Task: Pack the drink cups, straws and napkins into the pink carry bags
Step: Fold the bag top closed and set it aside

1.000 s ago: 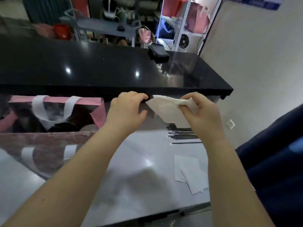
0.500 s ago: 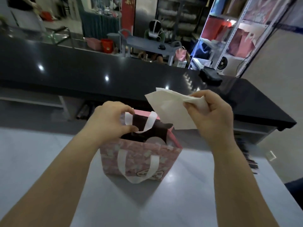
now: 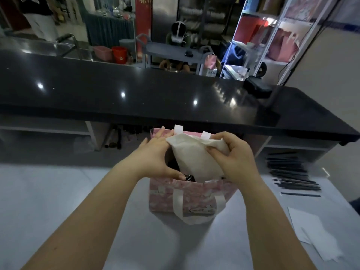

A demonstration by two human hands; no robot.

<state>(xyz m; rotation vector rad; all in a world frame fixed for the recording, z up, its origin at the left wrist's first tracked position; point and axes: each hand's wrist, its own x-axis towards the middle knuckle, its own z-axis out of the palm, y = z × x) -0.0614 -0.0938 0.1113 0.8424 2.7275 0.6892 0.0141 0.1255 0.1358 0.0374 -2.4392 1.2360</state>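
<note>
A pink patterned carry bag with white strap handles (image 3: pixel 187 197) stands upright on the pale grey worktop (image 3: pixel 58 191), about midway along and toward its far edge. Its mouth faces up and its broad side is turned to the person. The near handle droops down over the front face, and the far handle's two ends stick up behind.

The left hand (image 3: pixel 155 158) lies spread across the left side of the bag's mouth, fingers straight and reaching to the far rim, thumb down at the near rim. The right hand (image 3: pixel 233 156) pinches the upper right corner of a white paper napkin (image 3: pixel 196 158) between curled fingers and thumb. The napkin's long axis slopes from the far rim down to the near wall, and its lower end is already dipped inside the bag. Something dark sits inside beneath it; I cannot tell what.

A row of thin black straws (image 3: pixel 292 176) lies by the worktop's far right corner, each pointing left to right. Several flat white napkins (image 3: pixel 311 230) lie along the right edge, nearer the person. A raised glossy black bar (image 3: pixel 136 90) runs behind the worktop.
</note>
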